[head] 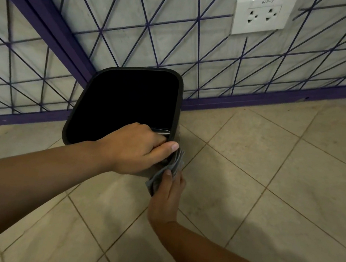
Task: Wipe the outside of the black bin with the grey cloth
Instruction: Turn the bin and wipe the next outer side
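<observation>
The black bin (130,77) stands on the tiled floor in a room corner, seen from above with its dark inside showing. My left hand (136,148) grips its near right rim, fingers hooked inside and thumb on the outside. Just below that corner, my right hand (166,198) holds the folded grey cloth (170,168) and presses it against the bin's outer near right side. Most of the bin's outer walls are hidden from this angle.
Two pale walls with purple line patterns and purple skirting (259,100) meet behind the bin. A white double socket (261,16) sits on the right wall. Beige floor tiles (270,187) spread to the right and toward me.
</observation>
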